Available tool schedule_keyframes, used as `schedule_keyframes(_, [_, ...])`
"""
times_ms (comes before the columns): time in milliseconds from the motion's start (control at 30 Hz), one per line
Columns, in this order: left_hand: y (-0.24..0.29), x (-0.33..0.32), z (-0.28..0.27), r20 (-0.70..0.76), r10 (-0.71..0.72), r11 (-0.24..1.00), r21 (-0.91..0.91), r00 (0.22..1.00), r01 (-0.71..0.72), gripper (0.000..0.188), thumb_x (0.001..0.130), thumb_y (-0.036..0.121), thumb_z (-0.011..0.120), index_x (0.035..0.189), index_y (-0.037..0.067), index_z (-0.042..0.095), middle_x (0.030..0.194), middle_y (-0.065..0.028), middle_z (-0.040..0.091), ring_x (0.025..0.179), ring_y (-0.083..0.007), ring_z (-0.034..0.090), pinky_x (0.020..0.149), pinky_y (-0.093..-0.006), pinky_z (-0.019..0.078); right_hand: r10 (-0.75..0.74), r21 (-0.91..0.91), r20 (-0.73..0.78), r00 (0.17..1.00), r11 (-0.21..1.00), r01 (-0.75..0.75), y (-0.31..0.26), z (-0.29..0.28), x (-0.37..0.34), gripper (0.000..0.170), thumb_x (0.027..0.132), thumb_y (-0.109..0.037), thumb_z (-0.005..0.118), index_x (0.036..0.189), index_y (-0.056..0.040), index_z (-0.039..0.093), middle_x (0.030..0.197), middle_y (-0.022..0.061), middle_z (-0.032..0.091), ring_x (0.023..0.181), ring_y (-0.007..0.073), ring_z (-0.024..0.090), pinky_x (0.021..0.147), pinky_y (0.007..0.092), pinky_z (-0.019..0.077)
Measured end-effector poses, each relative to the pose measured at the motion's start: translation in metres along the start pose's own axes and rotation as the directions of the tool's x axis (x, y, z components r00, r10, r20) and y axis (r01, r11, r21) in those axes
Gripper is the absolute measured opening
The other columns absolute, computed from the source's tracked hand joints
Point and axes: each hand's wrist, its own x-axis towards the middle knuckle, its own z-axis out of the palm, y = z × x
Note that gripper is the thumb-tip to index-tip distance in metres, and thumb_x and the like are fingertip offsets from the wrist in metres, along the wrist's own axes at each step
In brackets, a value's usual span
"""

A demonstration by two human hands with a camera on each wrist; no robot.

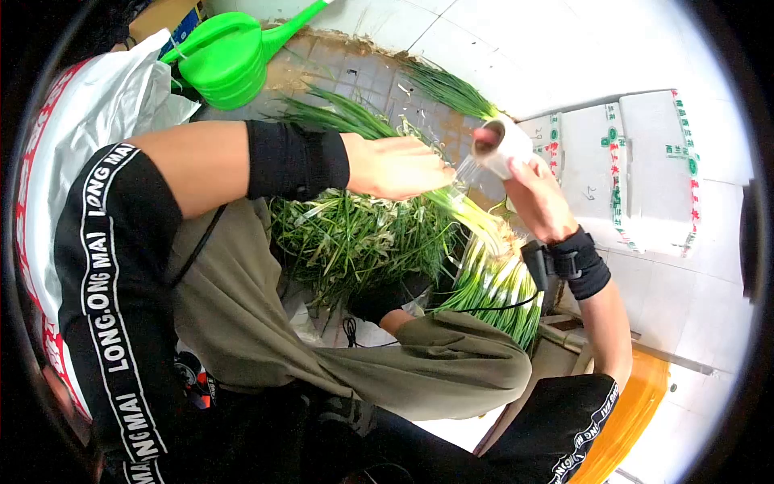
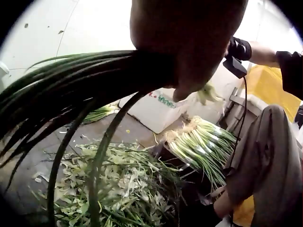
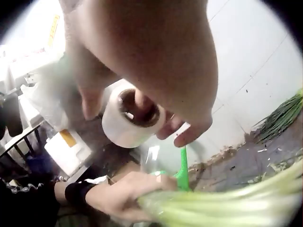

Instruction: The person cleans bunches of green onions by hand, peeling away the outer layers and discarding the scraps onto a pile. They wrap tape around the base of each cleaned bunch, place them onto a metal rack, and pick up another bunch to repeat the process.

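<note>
My left hand (image 1: 399,165) grips a bunch of green onions (image 1: 476,219) around its middle, the white root ends toward the right and the green leaves (image 2: 61,90) trailing left. In my right hand (image 1: 538,198) is a roll of clear film (image 1: 509,150); one finger sits inside its brown core (image 3: 137,111), with the thumb at the outside. A short strip of the film (image 1: 468,169) stretches from the roll to the bunch beside my left fingers. In the right wrist view the left hand (image 3: 125,194) is below the roll, close to the pale stalks (image 3: 222,208).
Under the hands lies a heap of leafy trimmings (image 1: 355,242). Several bound green onions (image 1: 496,290) are stacked beside it, and another bunch (image 1: 451,90) lies by the wall. White boxes (image 1: 592,165) stand right, a green watering can (image 1: 230,68) and a white plastic sack (image 1: 113,97) left.
</note>
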Motion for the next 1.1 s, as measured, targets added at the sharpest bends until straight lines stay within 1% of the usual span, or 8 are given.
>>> schedule_keyframes(100, [-0.002, -0.001, -0.007, -0.107, 0.222, 0.975, 0.006, 0.969, -0.222, 0.033, 0.078, 0.007, 0.067, 0.106, -0.003, 0.052, 0.093, -0.0182, 0.061, 0.090, -0.0375, 0.061, 0.080, -0.0465, 0.0485, 0.017, -0.064, 0.133, 0.991, 0.998, -0.008, -0.004, -0.021, -0.009, 0.061, 0.093, -0.021, 0.066, 0.146, -0.0043, 0.041, 0.145, 0.0095, 0.049, 0.135, 0.0186, 0.042, 0.113, 0.0365, 0.0329])
schedule_keyframes(233, [0.008, 0.011, -0.024, 0.025, 0.038, 0.977, -0.211, 0.999, -0.031, 0.031, 0.079, 0.009, 0.068, 0.106, 0.000, 0.055, 0.098, -0.0173, 0.062, 0.094, -0.0376, 0.060, 0.082, -0.0458, 0.0474, 0.144, -0.140, 0.267, 0.953, 0.984, -0.109, 0.032, -0.052, -0.019, 0.060, 0.092, -0.012, 0.065, 0.146, -0.0045, 0.041, 0.146, 0.0107, 0.048, 0.133, 0.0192, 0.045, 0.111, 0.0361, 0.0359])
schedule_keyframes(333, [0.001, 0.014, -0.020, 0.012, -0.121, 0.917, -0.383, 0.993, 0.117, 0.027, 0.080, 0.012, 0.070, 0.101, 0.001, 0.057, 0.087, -0.0190, 0.062, 0.085, -0.0393, 0.062, 0.072, -0.0472, 0.0476, 0.245, 0.035, 0.017, 0.969, 0.969, -0.246, 0.078, -0.038, -0.031, 0.052, 0.093, -0.007, 0.066, 0.141, -0.0041, 0.047, 0.129, 0.0090, 0.061, 0.116, 0.0169, 0.057, 0.101, 0.0327, 0.0464])
schedule_keyframes(367, [-0.002, 0.015, -0.022, 0.094, -0.225, 0.859, -0.450, 0.970, 0.243, 0.026, 0.080, 0.013, 0.070, 0.099, 0.001, 0.057, 0.082, -0.0198, 0.062, 0.081, -0.0402, 0.063, 0.069, -0.0476, 0.0475, -0.045, -0.592, 0.098, 0.994, 0.801, 0.094, 0.082, -0.025, -0.027, 0.045, 0.090, -0.007, 0.071, 0.132, -0.0039, 0.056, 0.119, 0.0061, 0.065, 0.112, 0.0150, 0.058, 0.097, 0.0307, 0.0493])
schedule_keyframes(500, [-0.006, 0.019, 0.002, -0.031, -0.325, 0.877, -0.383, 0.945, 0.289, 0.024, 0.078, 0.011, 0.069, 0.096, -0.001, 0.058, 0.080, -0.0226, 0.063, 0.076, -0.0417, 0.064, 0.065, -0.0457, 0.0479, 0.109, 0.098, -0.277, 0.955, 0.992, -0.085, 0.130, 0.032, -0.026, 0.032, 0.085, -0.012, 0.078, 0.113, -0.0036, 0.063, 0.108, 0.0028, 0.065, 0.100, 0.0105, 0.059, 0.090, 0.0289, 0.0487])
schedule_keyframes(767, [-0.020, 0.025, -0.005, 0.061, -0.774, 0.618, -0.146, 0.631, 0.773, 0.022, 0.075, 0.003, 0.064, 0.095, -0.008, 0.059, 0.084, -0.0275, 0.066, 0.081, -0.0403, 0.069, 0.069, -0.0477, 0.0537, -0.098, -0.242, -0.518, 0.850, 0.970, -0.036, 0.084, 0.088, -0.034, 0.053, 0.080, -0.020, 0.081, 0.124, -0.0012, 0.058, 0.097, 0.0020, 0.064, 0.086, 0.0070, 0.058, 0.081, 0.0240, 0.0475])
schedule_keyframes(867, [-0.001, 0.021, -0.005, 0.143, -0.578, 0.799, -0.101, 0.803, 0.593, 0.019, 0.074, -0.001, 0.060, 0.091, -0.008, 0.058, 0.082, -0.0276, 0.066, 0.080, -0.0423, 0.068, 0.066, -0.0505, 0.0543, -0.271, -0.434, -0.485, 0.831, 0.900, 0.040, 0.045, 0.066, -0.024, 0.056, 0.085, -0.028, 0.076, 0.129, 0.0009, 0.058, 0.111, 0.0039, 0.066, 0.100, 0.0111, 0.058, 0.094, 0.0283, 0.0442])
schedule_keyframes(1100, [0.021, 0.006, -0.003, -0.117, -0.088, 0.996, 0.011, 0.989, 0.090, 0.009, 0.080, 0.004, 0.059, 0.083, -0.005, 0.057, 0.078, -0.0186, 0.060, 0.072, -0.0349, 0.064, 0.063, -0.0456, 0.0512, 0.036, 0.081, -0.137, 0.990, 0.996, -0.025, 0.022, 0.016, -0.008, 0.048, 0.092, -0.019, 0.068, 0.135, -0.0010, 0.055, 0.136, 0.0050, 0.058, 0.124, 0.0145, 0.052, 0.110, 0.0324, 0.0341])
